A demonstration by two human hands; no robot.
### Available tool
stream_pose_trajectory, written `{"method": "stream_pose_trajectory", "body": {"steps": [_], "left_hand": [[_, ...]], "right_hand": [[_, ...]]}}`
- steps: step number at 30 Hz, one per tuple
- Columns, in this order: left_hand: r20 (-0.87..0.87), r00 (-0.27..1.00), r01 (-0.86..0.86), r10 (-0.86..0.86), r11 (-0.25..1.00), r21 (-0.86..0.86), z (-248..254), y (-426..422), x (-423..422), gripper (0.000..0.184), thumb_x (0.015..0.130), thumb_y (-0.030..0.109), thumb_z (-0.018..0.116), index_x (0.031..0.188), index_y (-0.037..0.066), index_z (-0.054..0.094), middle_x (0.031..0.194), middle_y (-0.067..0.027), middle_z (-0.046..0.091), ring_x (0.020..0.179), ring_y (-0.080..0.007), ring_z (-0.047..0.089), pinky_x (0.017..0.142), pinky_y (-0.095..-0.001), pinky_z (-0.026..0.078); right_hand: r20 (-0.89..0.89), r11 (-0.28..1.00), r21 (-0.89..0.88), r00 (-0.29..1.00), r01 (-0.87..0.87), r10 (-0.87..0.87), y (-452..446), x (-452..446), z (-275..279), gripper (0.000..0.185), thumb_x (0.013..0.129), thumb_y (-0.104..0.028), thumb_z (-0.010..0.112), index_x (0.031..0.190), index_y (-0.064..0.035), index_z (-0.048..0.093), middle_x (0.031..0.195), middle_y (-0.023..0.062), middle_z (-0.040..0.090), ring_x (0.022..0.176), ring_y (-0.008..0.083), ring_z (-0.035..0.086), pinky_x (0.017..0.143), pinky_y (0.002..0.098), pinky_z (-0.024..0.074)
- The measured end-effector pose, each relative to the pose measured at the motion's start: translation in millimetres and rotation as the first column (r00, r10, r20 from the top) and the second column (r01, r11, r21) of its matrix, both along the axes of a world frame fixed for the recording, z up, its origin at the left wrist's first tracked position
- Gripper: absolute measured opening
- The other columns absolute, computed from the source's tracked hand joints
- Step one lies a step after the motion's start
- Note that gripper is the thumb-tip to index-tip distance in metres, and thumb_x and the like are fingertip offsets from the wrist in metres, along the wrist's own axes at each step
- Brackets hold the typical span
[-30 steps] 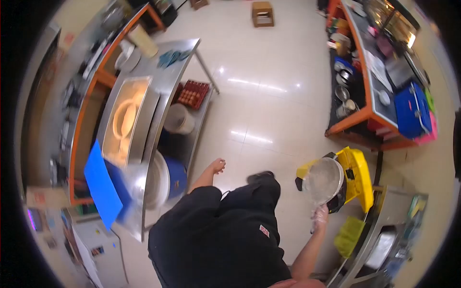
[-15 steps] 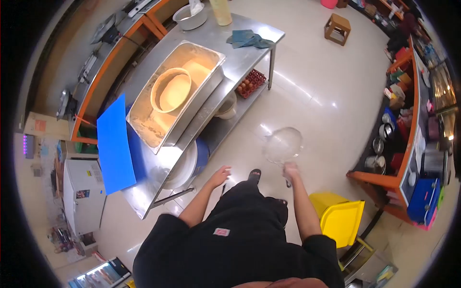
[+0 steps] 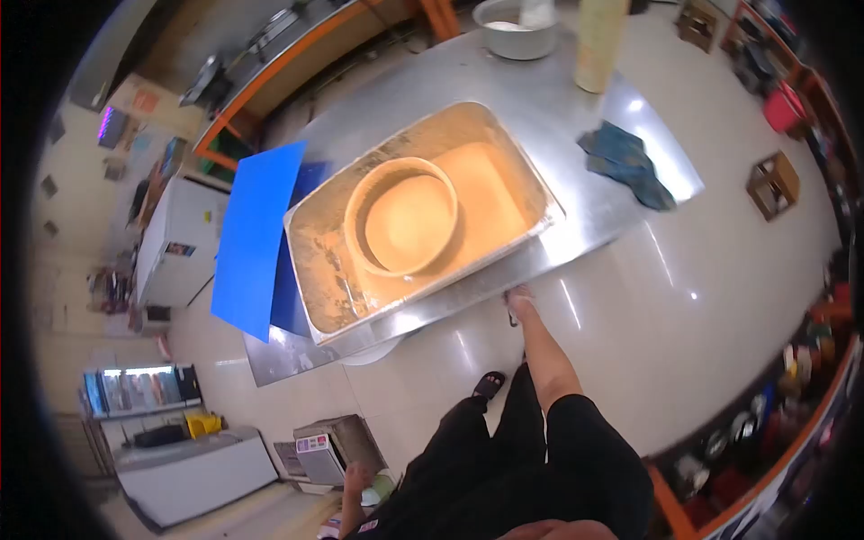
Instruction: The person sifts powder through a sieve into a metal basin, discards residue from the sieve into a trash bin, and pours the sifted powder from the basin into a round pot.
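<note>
My right hand (image 3: 519,300) is closed round the strainer's handle (image 3: 513,318) at the near edge of the steel table (image 3: 621,220); the strainer's mesh cannot be made out. My left hand (image 3: 357,477) hangs low beside my body, small and blurred, its fingers loosely apart with nothing visible in them. On the table lies a deep metal tray (image 3: 423,292) with tan powder inside. A round tan-coated ring or pan (image 3: 360,193) rests in the powder, filled with more of it.
A blue sheet (image 3: 256,238) stands at the tray's left end. A teal cloth (image 3: 628,164), a grey bowl (image 3: 517,40) and a pale yellow container (image 3: 598,45) are on the table. Beyond it stands a wooden stool (image 3: 772,184); a white chest (image 3: 198,477) is at lower left.
The view has turned left, and I have come closer to the table and tray. My right hand has moved from the yellow bin side to the table's edge. The strainer's mesh has dropped from sight.
</note>
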State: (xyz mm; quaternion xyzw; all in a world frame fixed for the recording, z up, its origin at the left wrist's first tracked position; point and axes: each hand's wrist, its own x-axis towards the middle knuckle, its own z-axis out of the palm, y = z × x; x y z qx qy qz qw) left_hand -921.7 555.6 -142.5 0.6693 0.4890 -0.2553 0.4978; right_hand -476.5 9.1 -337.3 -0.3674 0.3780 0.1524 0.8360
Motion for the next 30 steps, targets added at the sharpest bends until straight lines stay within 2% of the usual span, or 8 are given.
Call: {"method": "stream_pose_trajectory", "body": {"steps": [1, 4, 9, 15, 18, 25, 26, 30], "left_hand": [[-0.112, 0.982, -0.142, 0.155, 0.983, 0.115, 14, -26, -17, 0.031, 0.101, 0.038, 0.056, 0.121, 0.015, 0.052, 0.090, -0.0084, 0.064, 0.068, -0.0195, 0.061, 0.057, -0.0312, 0.048], [-0.235, 0.970, -0.053, 0.063, 0.997, 0.050, 41, -80, -46, 0.036, 0.101, 0.038, 0.055, 0.127, 0.015, 0.049, 0.096, -0.0090, 0.064, 0.075, -0.0211, 0.062, 0.061, -0.0355, 0.051], [-0.123, 0.976, -0.181, 0.180, 0.983, 0.003, 44, -135, -30, 0.043, 0.101, 0.036, 0.055, 0.137, 0.015, 0.045, 0.107, -0.0099, 0.064, 0.085, -0.0217, 0.066, 0.066, -0.0368, 0.053], [-0.028, 0.994, -0.110, 0.110, 0.994, -0.017, 48, -149, 39, 0.044, 0.103, 0.032, 0.053, 0.142, 0.014, 0.044, 0.110, -0.0085, 0.064, 0.090, -0.0202, 0.066, 0.074, -0.0345, 0.053], [-0.016, 1.000, 0.006, -0.006, 0.999, 0.035, 53, -153, 66, 0.041, 0.103, 0.030, 0.051, 0.142, 0.016, 0.044, 0.111, -0.0090, 0.065, 0.092, -0.0201, 0.066, 0.076, -0.0351, 0.053], [0.034, 0.998, -0.046, 0.046, 0.999, 0.000, 33, -140, 93, 0.042, 0.103, 0.033, 0.051, 0.141, 0.017, 0.043, 0.110, -0.0085, 0.064, 0.089, -0.0201, 0.066, 0.076, -0.0373, 0.053], [-0.002, 1.000, 0.011, -0.011, 0.999, 0.042, 30, -141, 106, 0.042, 0.103, 0.034, 0.051, 0.140, 0.016, 0.044, 0.110, -0.0082, 0.064, 0.088, -0.0191, 0.066, 0.075, -0.0363, 0.053], [0.138, 0.989, 0.043, -0.055, 0.995, 0.090, 26, -144, 148, 0.041, 0.104, 0.035, 0.049, 0.139, 0.014, 0.044, 0.108, -0.0071, 0.064, 0.089, -0.0174, 0.066, 0.074, -0.0333, 0.052]], "right_hand": [[-0.022, 1.000, 0.018, 1.000, -0.003, 0.003, -3, 11, -15, 0.014, 0.092, -0.007, 0.048, 0.084, -0.0010, 0.059, 0.069, 0.0098, 0.058, 0.059, 0.0189, 0.058, 0.050, 0.0335, 0.0449], [-0.079, 0.999, 0.028, 0.997, -0.015, 0.017, -11, 38, -44, 0.013, 0.092, -0.009, 0.049, 0.087, -0.0007, 0.058, 0.071, 0.0104, 0.058, 0.061, 0.0195, 0.058, 0.053, 0.0340, 0.0455], [-0.129, 1.000, 0.014, 0.992, -0.009, 0.010, -25, 58, -59, 0.013, 0.093, -0.011, 0.049, 0.091, -0.0001, 0.057, 0.075, 0.0114, 0.059, 0.065, 0.0206, 0.059, 0.057, 0.0348, 0.0465], [-0.142, 0.998, 0.016, 0.989, 0.054, -0.051, -36, 66, -81, 0.015, 0.094, -0.013, 0.049, 0.097, 0.0006, 0.055, 0.080, 0.0127, 0.059, 0.070, 0.0220, 0.059, 0.062, 0.0358, 0.0476], [-0.148, 0.998, 0.010, 0.987, 0.066, -0.064, -46, 62, -93, 0.017, 0.095, -0.014, 0.049, 0.100, 0.0009, 0.055, 0.083, 0.0133, 0.060, 0.073, 0.0226, 0.060, 0.065, 0.0362, 0.0482], [-0.156, 0.997, -0.023, 0.985, 0.073, -0.076, -54, 51, -94, 0.021, 0.096, -0.017, 0.049, 0.106, 0.0017, 0.053, 0.089, 0.0147, 0.061, 0.079, 0.0242, 0.061, 0.071, 0.0373, 0.0496], [-0.157, 0.996, -0.019, 0.984, 0.085, -0.087, -51, 51, -98, 0.022, 0.097, -0.017, 0.049, 0.107, 0.0018, 0.053, 0.089, 0.0150, 0.061, 0.079, 0.0244, 0.061, 0.072, 0.0375, 0.0498], [-0.159, 0.992, -0.005, 0.979, 0.128, -0.127, -41, 57, -107, 0.025, 0.097, -0.019, 0.050, 0.111, 0.0023, 0.052, 0.093, 0.0158, 0.061, 0.083, 0.0253, 0.061, 0.075, 0.0381, 0.0506]]}}
